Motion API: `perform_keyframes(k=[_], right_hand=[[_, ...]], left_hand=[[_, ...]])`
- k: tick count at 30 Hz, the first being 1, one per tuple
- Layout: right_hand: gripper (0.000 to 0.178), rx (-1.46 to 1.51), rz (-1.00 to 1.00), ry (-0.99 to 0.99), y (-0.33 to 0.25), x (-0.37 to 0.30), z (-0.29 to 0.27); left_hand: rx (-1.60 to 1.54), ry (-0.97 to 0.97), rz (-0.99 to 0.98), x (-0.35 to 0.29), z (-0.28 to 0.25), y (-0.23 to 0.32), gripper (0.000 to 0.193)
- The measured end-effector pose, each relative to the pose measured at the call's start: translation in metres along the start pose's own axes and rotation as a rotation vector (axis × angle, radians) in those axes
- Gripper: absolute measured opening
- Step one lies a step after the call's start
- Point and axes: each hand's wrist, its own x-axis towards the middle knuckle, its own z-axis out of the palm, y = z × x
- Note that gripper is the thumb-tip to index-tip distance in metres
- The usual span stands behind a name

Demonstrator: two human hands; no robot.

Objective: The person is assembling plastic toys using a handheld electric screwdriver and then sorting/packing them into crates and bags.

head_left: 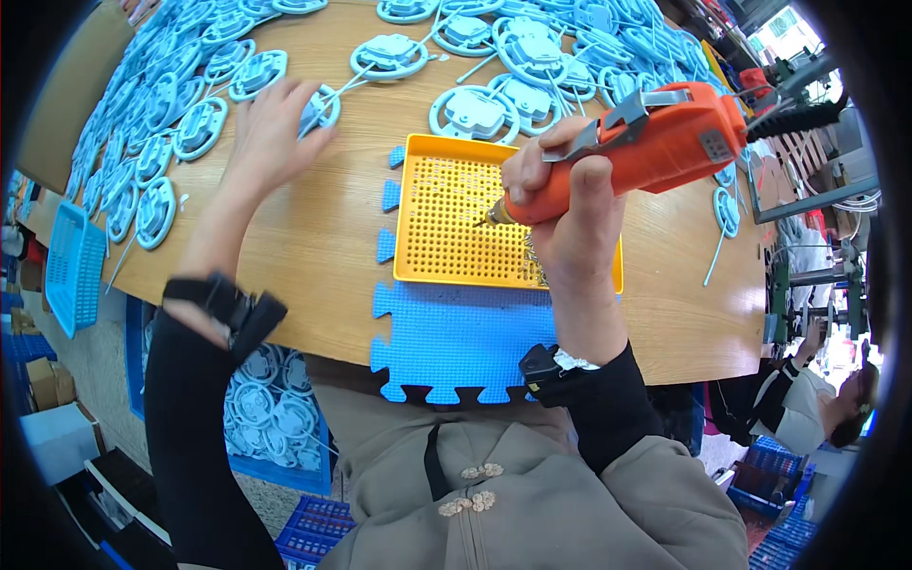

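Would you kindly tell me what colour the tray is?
The tray is yellow, best seen in the head view.

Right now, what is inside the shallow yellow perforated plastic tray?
In the yellow tray, small silvery metallic pieces, probably screws, lie toward the right. The right hand's grip and the orange power screwdriver cover part of its right side; whatever lies beneath them cannot be seen.

Power screwdriver: orange body, metal lever along top; held aslant above the yellow tray, tip pointing toward its perforated floor. Oval part: pale blue, rimmed, partly hidden; located left of the tray.
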Motion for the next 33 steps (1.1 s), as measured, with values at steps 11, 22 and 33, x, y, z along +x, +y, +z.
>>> perform_keyframes(k=[11,22,33], right_hand=[[0.053,-0.058,0.012,0.047,0.009,0.004,-0.009],[0.050,0.001,0.029,0.040,0.011,0.008,-0.007],[0.061,0.032,-0.051,-0.060,-0.055,-0.005,-0.028]], left_hand=[[-0.034,-0.055,-0.094,0.049,0.058,0.014,0.019],[-0.884,0.096,-0.097,-0.095,-0.085,-0.002,0.013],[-0.534,0.197,-0.250,-0.223,-0.057,0.149,0.014]])
